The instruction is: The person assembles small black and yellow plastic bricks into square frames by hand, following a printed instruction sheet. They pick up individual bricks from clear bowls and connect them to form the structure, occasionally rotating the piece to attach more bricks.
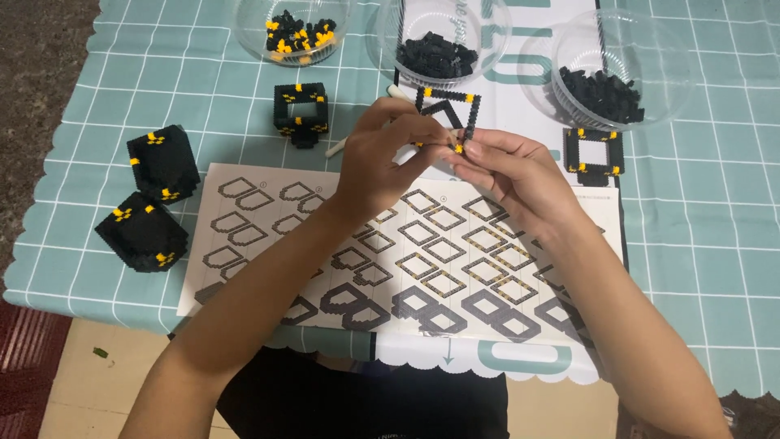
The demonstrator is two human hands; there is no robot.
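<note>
Both my hands meet above the instruction sheet (406,260). My left hand (382,158) and my right hand (504,167) pinch a thin square frame (451,110) of tiny black bricks with yellow spots, held up between the fingertips. A white stick-like tool (337,148) pokes out beside my left hand. Which hand bears most of the frame I cannot tell.
Three clear bowls stand at the back: one with black and yellow bricks (299,36), two with black bricks (437,55) (603,93). Two finished black cubes (162,162) (143,232) lie at the left. Open-frame cubes (301,110) (595,153) sit on the teal checked cloth (699,244).
</note>
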